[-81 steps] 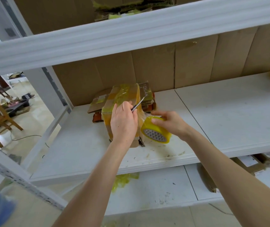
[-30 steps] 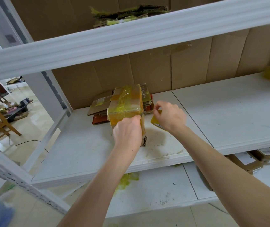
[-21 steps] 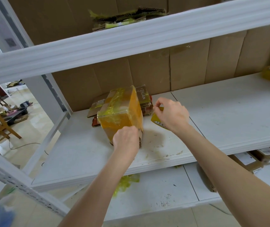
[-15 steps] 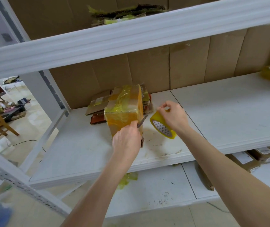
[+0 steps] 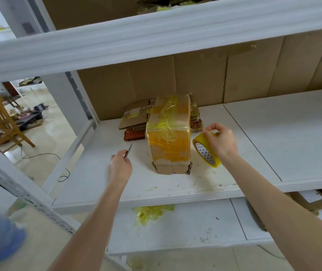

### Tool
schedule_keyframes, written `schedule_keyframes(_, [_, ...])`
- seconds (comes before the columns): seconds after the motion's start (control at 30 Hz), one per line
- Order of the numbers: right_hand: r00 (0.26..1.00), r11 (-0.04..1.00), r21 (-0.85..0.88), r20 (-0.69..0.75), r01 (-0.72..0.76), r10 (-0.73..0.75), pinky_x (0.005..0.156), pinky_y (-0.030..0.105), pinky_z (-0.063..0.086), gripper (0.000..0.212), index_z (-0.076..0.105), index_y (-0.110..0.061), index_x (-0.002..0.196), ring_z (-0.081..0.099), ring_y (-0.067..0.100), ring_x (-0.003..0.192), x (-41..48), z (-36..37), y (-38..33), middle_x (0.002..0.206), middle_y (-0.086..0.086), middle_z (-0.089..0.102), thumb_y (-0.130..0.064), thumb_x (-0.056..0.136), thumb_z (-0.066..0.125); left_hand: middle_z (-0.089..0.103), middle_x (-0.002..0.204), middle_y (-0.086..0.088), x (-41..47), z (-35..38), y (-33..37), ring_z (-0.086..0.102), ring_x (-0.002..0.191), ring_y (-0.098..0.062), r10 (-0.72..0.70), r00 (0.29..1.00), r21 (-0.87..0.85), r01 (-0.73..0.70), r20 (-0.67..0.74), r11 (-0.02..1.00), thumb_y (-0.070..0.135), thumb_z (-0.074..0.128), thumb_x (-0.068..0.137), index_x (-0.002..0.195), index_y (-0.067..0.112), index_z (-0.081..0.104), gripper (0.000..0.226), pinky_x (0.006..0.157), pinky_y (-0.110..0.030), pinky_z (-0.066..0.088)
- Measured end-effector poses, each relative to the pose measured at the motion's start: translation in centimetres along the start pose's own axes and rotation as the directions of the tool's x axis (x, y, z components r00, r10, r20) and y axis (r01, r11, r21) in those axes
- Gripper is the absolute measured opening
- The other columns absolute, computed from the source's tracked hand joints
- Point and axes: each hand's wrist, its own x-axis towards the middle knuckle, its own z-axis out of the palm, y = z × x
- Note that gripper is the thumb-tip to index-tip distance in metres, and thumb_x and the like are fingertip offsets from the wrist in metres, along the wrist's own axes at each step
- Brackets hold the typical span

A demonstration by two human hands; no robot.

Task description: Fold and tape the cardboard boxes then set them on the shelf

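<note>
Box (image 5: 169, 137), taped, standing near shelf (image 5: 273, 137) front edge; left hand (image 5: 120, 166) gripping blade (image 5: 128, 150) beside; right hand (image 5: 220, 142) gripping tape roll (image 5: 206, 151).

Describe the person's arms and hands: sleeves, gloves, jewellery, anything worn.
The left forearm and right forearm are bare as far as the frame shows, with no sleeve edge in view. The left hand and right hand wear no gloves. No watch, bracelet or ring shows on either wrist or on the visible fingers.
</note>
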Motion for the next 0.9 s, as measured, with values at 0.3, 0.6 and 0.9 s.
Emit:
schedule_keyframes(0.3, [0.995,1.0,0.016,-0.095,-0.021,0.023,0.061,0.028,0.043,0.011,0.058,-0.033,0.077,0.054,0.013,0.077,0.3,-0.1,-0.2,0.076,-0.02,0.053,-0.037,0.087,0.062,0.051,0.122,-0.013,1.2,0.7,0.4,0.053,0.107,-0.031,0.166,0.981,-0.066,-0.173,-0.097,0.983,0.013,0.039,0.1,0.128,0.01,0.057,0.033,0.088,-0.026,0.038])
schedule_keyframes(0.6, [0.993,0.999,0.035,-0.119,0.022,-0.018,0.064,0.028,0.043,0.012,0.058,-0.033,0.077,0.058,0.016,0.079,-0.8,-1.5,-0.8,0.076,-0.015,0.058,-0.036,0.088,0.061,0.056,0.128,-0.001,-4.7,1.4,13.8,0.043,0.127,-0.024,0.794,0.608,0.299,-0.754,-0.018,0.584,0.048,0.057,0.089,0.118,0.03,0.066,0.035,0.111,-0.05,0.022])
schedule_keyframes(0.9, [0.994,0.985,0.161,-0.102,0.057,-0.041,0.062,0.033,0.051,0.008,0.063,-0.027,0.081,0.06,0.015,0.076,-2.3,-3.6,-0.3,0.078,-0.008,0.063,-0.032,0.087,0.063,0.049,0.136,0.002,-4.8,2.6,14.8,0.043,0.125,-0.019,0.691,0.721,0.427,-0.642,0.055,0.637,0.052,0.053,0.09,0.132,0.034,0.052,0.046,0.101,-0.043,0.032])
